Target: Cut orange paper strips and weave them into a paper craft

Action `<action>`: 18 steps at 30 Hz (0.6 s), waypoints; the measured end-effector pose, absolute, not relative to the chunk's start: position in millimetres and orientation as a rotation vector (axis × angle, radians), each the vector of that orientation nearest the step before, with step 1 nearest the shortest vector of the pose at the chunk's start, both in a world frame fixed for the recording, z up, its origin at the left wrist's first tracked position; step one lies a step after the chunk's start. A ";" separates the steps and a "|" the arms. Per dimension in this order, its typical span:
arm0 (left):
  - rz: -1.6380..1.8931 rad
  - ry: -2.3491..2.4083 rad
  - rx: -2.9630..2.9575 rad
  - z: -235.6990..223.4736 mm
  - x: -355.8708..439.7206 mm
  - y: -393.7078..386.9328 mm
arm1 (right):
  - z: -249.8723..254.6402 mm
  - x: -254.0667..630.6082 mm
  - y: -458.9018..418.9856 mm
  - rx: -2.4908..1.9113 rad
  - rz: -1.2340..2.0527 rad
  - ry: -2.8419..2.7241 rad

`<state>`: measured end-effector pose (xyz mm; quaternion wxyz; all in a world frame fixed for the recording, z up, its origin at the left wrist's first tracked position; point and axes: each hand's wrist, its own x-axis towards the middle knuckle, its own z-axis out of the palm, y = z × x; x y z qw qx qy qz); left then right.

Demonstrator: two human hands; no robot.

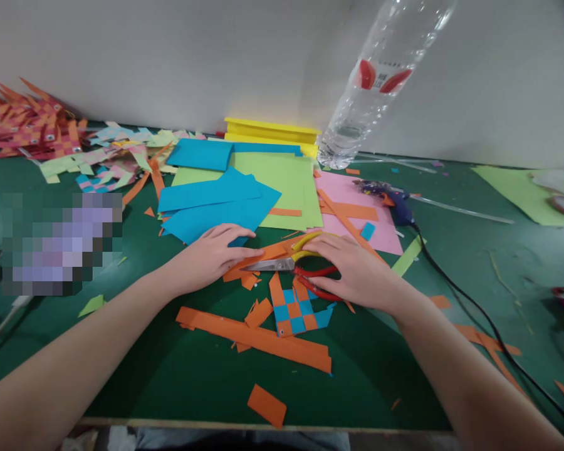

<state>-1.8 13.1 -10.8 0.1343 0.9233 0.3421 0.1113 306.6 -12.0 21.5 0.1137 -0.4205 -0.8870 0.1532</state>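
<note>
My left hand (pixel 214 254) lies flat, fingers stretched, on orange paper strips (pixel 251 260) at the edge of blue paper sheets (pixel 216 203). My right hand (pixel 352 269) rests palm down over the red and yellow handles of a pair of scissors (pixel 275 265), whose shut blades point left toward my left fingertips. I cannot tell whether the right fingers grip the handles. Just in front of both hands lies a small woven piece of orange and blue strips (pixel 298 310). A long orange strip (pixel 256 335) lies nearer to me.
A green table (pixel 178 376) holds green paper (pixel 286 181), pink paper (pixel 352 200), a yellow stack (pixel 272 131), a clear plastic bottle (pixel 371 81), a glue gun (pixel 390 200) with a black cord (pixel 470 307), and woven pieces (pixel 32 128) at the far left.
</note>
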 end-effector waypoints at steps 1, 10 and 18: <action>0.327 0.989 2.679 -10.9 -1.9 13.0 | 20.8 306.8 -11.8 -1.228 0.443 -2.601; 0.273 1.024 2.626 -9.5 -0.9 13.1 | 22.0 306.9 -11.7 -1.238 0.409 -2.626; 0.249 1.033 2.614 -6.9 -2.6 10.9 | 24.3 308.0 -13.5 -1.248 0.402 -2.651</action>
